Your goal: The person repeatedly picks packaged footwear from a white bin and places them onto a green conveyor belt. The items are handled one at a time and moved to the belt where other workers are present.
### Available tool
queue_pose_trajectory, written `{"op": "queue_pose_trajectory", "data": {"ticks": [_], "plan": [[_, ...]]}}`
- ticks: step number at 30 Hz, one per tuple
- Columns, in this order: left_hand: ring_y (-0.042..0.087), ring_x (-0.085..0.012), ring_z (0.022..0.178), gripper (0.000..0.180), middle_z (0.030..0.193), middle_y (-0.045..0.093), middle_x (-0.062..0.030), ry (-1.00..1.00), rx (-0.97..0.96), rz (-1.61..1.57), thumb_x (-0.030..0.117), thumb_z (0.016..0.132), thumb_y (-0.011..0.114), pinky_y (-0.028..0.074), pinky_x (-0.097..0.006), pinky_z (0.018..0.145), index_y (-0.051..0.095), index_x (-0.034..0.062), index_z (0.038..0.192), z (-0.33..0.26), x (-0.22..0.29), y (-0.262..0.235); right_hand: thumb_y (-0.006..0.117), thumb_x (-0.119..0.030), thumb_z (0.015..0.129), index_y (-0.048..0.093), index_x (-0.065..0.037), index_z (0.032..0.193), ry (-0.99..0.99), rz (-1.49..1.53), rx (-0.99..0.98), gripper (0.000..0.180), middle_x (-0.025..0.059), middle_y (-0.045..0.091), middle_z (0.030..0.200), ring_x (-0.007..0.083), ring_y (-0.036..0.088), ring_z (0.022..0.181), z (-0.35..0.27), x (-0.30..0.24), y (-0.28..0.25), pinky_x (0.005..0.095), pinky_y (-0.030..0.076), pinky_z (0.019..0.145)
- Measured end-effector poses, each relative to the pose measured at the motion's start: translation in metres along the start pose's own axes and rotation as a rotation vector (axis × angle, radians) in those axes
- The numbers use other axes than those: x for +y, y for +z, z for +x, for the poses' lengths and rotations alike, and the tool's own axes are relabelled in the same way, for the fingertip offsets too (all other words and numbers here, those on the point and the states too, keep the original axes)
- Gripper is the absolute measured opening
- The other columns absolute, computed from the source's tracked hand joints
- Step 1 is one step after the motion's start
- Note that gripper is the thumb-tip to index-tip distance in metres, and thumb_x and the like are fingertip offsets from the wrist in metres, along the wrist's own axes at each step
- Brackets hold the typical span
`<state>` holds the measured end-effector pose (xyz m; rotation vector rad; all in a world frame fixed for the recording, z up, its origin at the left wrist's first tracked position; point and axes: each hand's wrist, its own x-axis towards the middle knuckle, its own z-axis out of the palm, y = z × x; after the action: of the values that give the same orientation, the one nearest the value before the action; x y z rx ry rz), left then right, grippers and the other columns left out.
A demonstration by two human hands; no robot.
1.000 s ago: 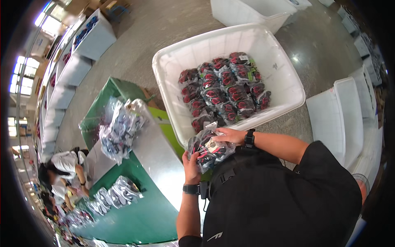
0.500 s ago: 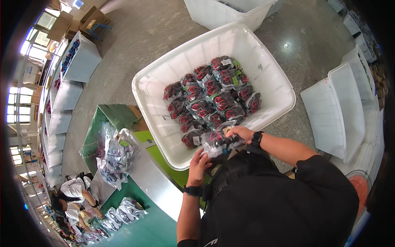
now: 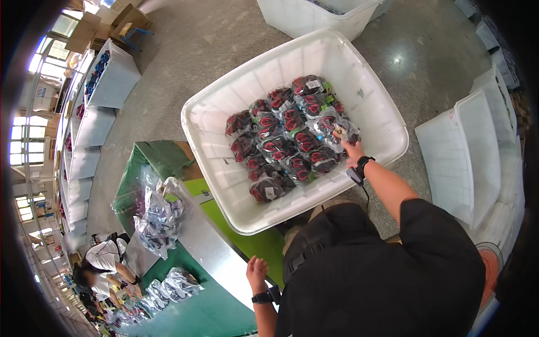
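My right hand [image 3: 352, 153] reaches into the large white tub [image 3: 377, 106], its fingers closed on a clear plastic bag of shoes [image 3: 327, 122]. That bag rests on or just above the right side of the pile; contact underneath is hidden. Several bagged dark shoes with red parts [image 3: 279, 147] lie in close rows on the tub's floor. Some bags bear white or green labels. My left hand [image 3: 257, 274] is apart from the tub, near the metal table edge, with nothing in it and its fingers loosely bent and apart.
At the left, a heap of bagged shoes [image 3: 160, 219] lies by a metal surface [image 3: 216, 244] and a green tabletop [image 3: 210, 306]. A co-worker [image 3: 106, 258] bends over the table. White tubs [image 3: 457, 160] line the right; another tub [image 3: 314, 19] stands beyond. A fan [image 3: 489, 269] is at lower right.
My right hand has carried the bag of shoes from the tub's near rim to the pile's right side. My left hand has come off the bag and drawn back toward me.
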<state>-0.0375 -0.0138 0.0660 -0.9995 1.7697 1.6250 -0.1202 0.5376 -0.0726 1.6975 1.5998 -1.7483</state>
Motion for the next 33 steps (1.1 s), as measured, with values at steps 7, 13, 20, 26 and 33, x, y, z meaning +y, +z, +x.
{"op": "queue_pose_trajectory", "data": {"ticks": [7, 13, 20, 26, 33], "plan": [[0.064, -0.0178, 0.086, 0.054, 0.104, 0.063, -0.0127, -0.034, 0.067, -0.086, 0.020, 0.096, 0.064, 0.055, -0.030, 0.068, 0.044, -0.0070, 0.138, -0.014, -0.050, -0.053, 0.068, -0.031, 0.088, 0.036, 0.000, 0.146, -0.085, -0.413, -0.358, 0.074, 0.0170, 0.065, 0.109, 0.0217, 0.068, 0.078, -0.032, 0.038, 0.039, 0.0337, 0.055, 0.056], [0.065, -0.0224, 0.091, 0.053, 0.109, 0.062, -0.0158, -0.068, 0.113, -0.062, 0.022, 0.096, 0.062, 0.056, -0.034, 0.071, 0.043, -0.0029, 0.139, 0.009, -0.064, -0.102, 0.069, -0.029, 0.089, 0.043, 0.001, 0.141, -0.159, -0.542, -0.329, 0.065, 0.0135, 0.068, 0.096, 0.0171, 0.067, 0.070, -0.053, 0.067, 0.057, 0.0316, 0.054, 0.054], [0.064, -0.0222, 0.094, 0.051, 0.113, 0.064, -0.0171, 0.032, 0.219, -0.011, 0.026, 0.093, 0.065, 0.055, -0.034, 0.077, 0.051, -0.0014, 0.133, 0.047, -0.081, -0.176, 0.067, -0.023, 0.091, 0.047, -0.008, 0.135, -0.069, -0.330, -0.388, 0.050, 0.0076, 0.061, 0.073, 0.0164, 0.060, 0.057, -0.037, 0.109, 0.048, 0.0318, 0.047, 0.044], [0.065, -0.0274, 0.103, 0.048, 0.114, 0.067, -0.0216, 0.294, 0.574, 0.128, 0.027, 0.084, 0.074, 0.050, -0.037, 0.090, 0.063, -0.0049, 0.118, 0.104, -0.089, -0.280, 0.064, -0.026, 0.093, 0.050, -0.008, 0.130, -0.065, -0.458, -0.275, 0.044, 0.0095, 0.064, 0.085, 0.0171, 0.064, 0.060, -0.067, 0.119, 0.065, 0.0315, 0.052, 0.046], [0.056, -0.0389, 0.116, 0.054, 0.122, 0.062, -0.0248, 0.522, 0.976, 0.505, 0.027, 0.079, 0.076, 0.042, -0.045, 0.103, 0.061, -0.0053, 0.120, 0.142, -0.050, -0.402, 0.062, -0.024, 0.093, 0.053, -0.003, 0.127, -0.173, -0.560, -0.318, 0.041, 0.0086, 0.064, 0.088, 0.0172, 0.067, 0.066, -0.136, 0.117, 0.098, 0.0296, 0.054, 0.051]]}}
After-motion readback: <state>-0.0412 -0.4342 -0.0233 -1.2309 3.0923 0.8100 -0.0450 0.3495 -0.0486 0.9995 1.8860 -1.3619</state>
